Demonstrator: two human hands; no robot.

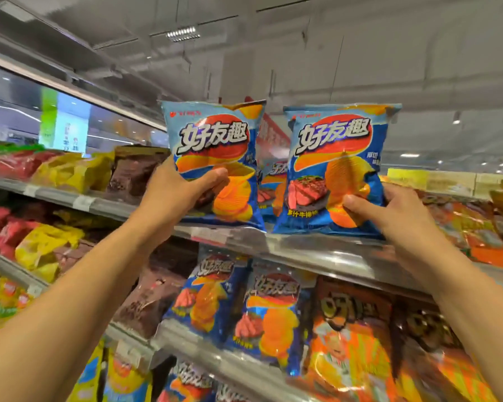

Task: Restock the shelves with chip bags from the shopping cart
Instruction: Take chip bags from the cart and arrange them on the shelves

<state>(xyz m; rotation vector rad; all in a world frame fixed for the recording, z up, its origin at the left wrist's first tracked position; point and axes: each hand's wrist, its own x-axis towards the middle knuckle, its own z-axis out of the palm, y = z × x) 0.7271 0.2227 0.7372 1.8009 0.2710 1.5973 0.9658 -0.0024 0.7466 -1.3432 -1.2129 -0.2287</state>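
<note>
each hand pinches a blue steak-flavour chip bag upright by its lower half, left hand on the left bag, right hand on the right bag, apparently to stand both, labels outward, on the top shelf.

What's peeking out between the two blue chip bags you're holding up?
Another blue bag of the same kind, standing behind the left bag and right bag on the top shelf, in the head view.
</note>
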